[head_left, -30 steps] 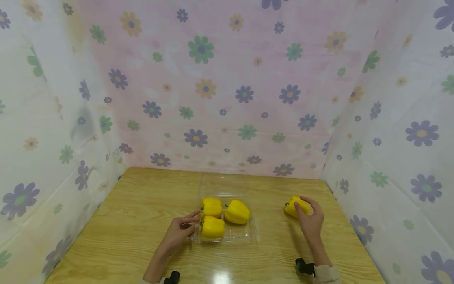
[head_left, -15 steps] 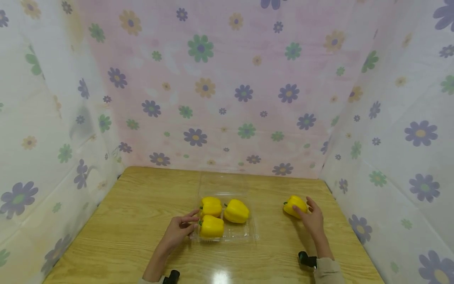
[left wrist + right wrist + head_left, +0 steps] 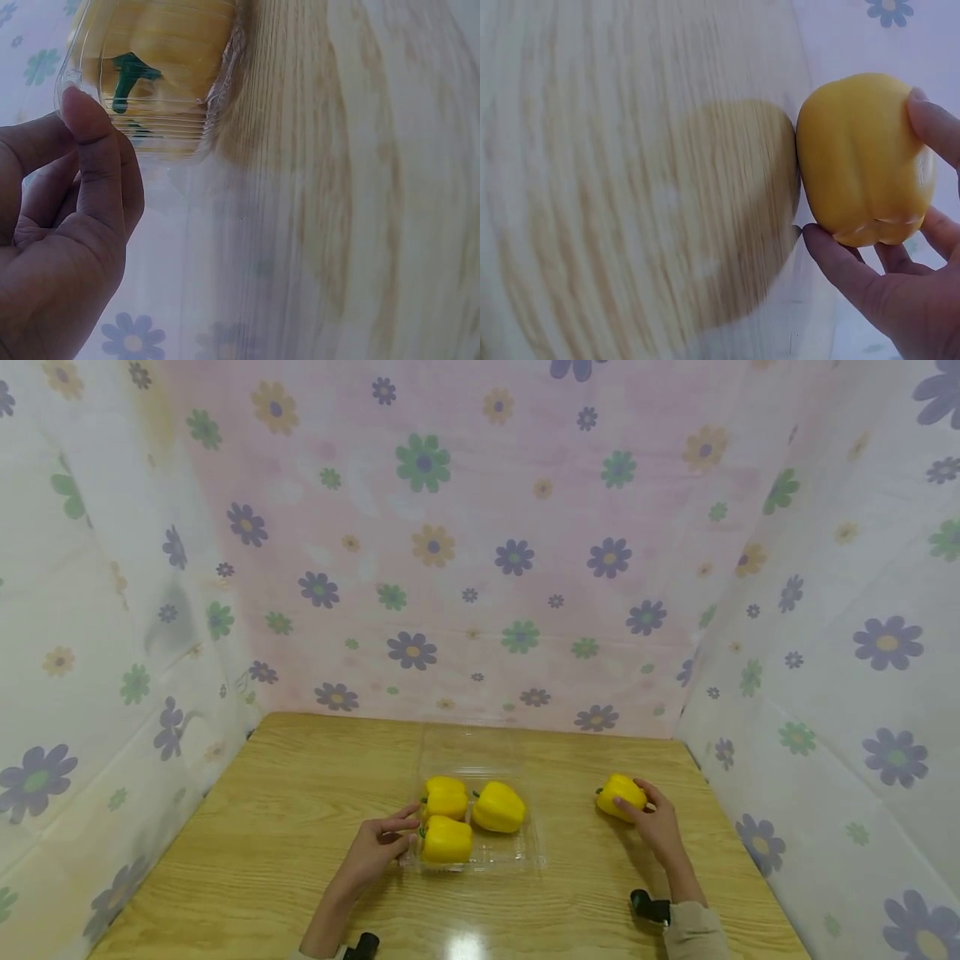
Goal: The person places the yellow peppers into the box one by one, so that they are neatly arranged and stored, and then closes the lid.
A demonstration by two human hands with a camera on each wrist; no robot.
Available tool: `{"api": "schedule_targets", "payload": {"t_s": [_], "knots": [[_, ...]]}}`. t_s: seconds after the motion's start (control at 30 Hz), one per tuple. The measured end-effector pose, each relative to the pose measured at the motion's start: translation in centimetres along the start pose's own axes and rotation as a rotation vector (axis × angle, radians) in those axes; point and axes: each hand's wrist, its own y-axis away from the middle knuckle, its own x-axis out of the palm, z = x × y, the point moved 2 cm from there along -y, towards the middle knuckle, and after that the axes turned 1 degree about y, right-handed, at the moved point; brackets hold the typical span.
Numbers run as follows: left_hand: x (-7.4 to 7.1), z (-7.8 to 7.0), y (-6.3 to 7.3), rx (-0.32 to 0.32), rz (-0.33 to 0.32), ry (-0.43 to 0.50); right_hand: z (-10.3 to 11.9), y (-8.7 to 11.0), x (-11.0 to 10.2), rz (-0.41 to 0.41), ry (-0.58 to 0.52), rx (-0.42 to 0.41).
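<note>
**Soft, even light with one hard glare**

Your head view is evenly lit and a little muted, with a white glare on the wooden table (image 3: pixel 300 810) at the bottom edge. A grey shadow smudges the left side of the floral curtain (image 3: pixel 465 568). In your left wrist view, your left hand (image 3: pixel 75 232) looks dark against paler surroundings, and reflections streak the clear plastic container (image 3: pixel 180 135), softening the pepper inside (image 3: pixel 169 41). Your right wrist view is hazy; a broad shadow falls beside the yellow bell pepper (image 3: pixel 862 157), whose skin carries small highlights.
</note>
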Motion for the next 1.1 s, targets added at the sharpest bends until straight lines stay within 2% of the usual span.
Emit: {"api": "schedule_targets", "payload": {"t_s": [0.2, 0.47, 0.73, 1.1], "knots": [[0.2, 0.0, -0.1, 0.017, 0.01, 0.009, 0.2, 0.2, 0.0, -0.038, -0.008, -0.019], [0.0, -0.2, 0.0, 0.002, -0.022, 0.006, 0.3, 0.1, 0.5, -0.073, 0.005, -0.077], [-0.1, -0.1, 0.0, 0.002, -0.018, 0.017, 0.0, 0.5, 0.9, -0.141, 0.029, -0.083], [-0.2, 0.2, 0.0, 0.001, -0.01, 0.018, 0.0, 1.2, 1.2, -0.159, 0.029, -0.084]]}}
